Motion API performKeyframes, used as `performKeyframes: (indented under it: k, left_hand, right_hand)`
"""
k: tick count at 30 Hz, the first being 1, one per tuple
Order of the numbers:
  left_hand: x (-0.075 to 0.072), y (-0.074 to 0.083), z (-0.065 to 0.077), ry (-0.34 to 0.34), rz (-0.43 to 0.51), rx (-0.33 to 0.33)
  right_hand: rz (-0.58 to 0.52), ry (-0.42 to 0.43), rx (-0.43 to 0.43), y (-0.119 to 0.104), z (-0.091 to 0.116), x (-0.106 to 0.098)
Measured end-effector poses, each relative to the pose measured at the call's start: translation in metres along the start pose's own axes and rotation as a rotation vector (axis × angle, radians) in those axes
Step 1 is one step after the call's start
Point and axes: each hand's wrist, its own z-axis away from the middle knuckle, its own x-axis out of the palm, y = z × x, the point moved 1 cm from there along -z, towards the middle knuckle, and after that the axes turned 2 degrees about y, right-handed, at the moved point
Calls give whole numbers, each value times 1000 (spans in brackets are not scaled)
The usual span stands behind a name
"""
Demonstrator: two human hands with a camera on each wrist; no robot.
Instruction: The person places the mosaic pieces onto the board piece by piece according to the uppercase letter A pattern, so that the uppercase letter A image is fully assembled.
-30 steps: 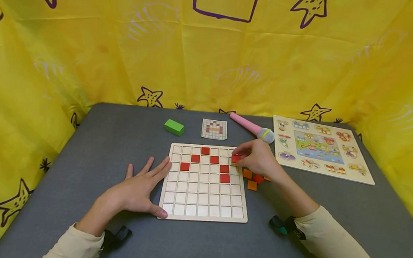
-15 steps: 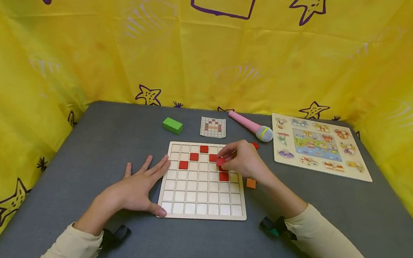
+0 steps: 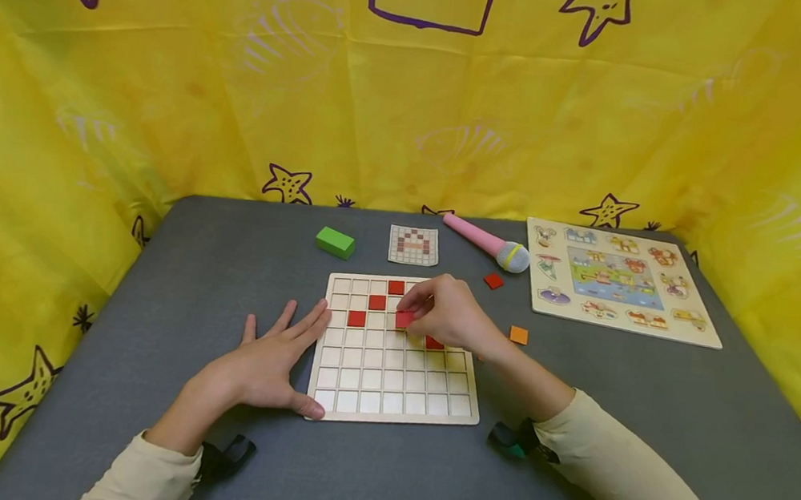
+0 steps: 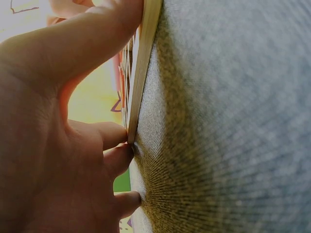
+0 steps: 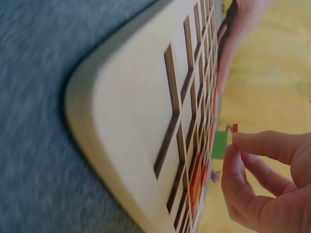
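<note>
A wooden grid board (image 3: 394, 422) lies flat on the table, with several red square tiles set in its upper cells, such as one red tile (image 3: 356, 318). My left hand (image 3: 266, 366) lies spread along the board's left edge, thumb at the lower corner and fingertips at the upper side. In the left wrist view, the thumb and fingers touch the board's edge (image 4: 146, 53). My right hand (image 3: 448, 315) pinches a red tile (image 3: 404, 320) between thumb and fingertips, over the upper middle of the grid. It hides some cells and tiles behind it.
Right of the board lie a loose red tile (image 3: 493, 281) and an orange tile (image 3: 518, 335). Behind it are a green block (image 3: 335, 243), a small pattern card (image 3: 414, 246) and a pink toy microphone (image 3: 477, 237). A picture puzzle board (image 3: 622, 283) lies at the far right.
My right hand has carried the pinched red tile leftward from the board's upper right to its upper middle. The loose tiles at right are now more uncovered. My left hand stays in place.
</note>
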Motion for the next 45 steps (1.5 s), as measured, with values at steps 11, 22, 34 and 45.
performKeyframes:
  k: [11, 22, 34, 45]
  left_hand:
    - [1, -1, -2, -12, -4, -5]
    - [0, -2, -1, 4, 7, 15]
    - [-1, -2, -1, -11, 9, 3]
    - [-2, -1, 0, -10, 11, 2]
  right_hand:
    - [-6, -63, 17, -16, -8, 20]
    - [37, -93, -3, -30, -21, 36]
    - [32, -119, 7, -35, -31, 48]
    - [119, -119, -34, -40, -33, 54]
